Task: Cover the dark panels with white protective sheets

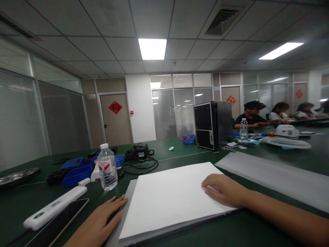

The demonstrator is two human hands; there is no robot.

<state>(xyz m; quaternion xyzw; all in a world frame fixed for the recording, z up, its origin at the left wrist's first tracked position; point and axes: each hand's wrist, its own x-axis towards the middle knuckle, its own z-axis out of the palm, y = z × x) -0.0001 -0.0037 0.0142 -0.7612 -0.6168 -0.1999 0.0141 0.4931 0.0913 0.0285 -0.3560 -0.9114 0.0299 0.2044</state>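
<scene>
A large blank white sheet of paper lies on top of a thin grey-edged pad or board on the green table. My left hand rests at the pad's left edge, fingers stretched out and apart, the fingertips touching that edge. On the right part of the sheet lies my right hand, its fingers curled in toward the thumb. Whether anything is inside those curled fingers is hidden. Beyond my left hand stands a clear water bottle with a white cap.
Left of my left hand lie a phone and a long white device. Blue bins and a black adapter with cables sit farther back. A black computer tower stands beyond the sheet. Several people sit at the far right.
</scene>
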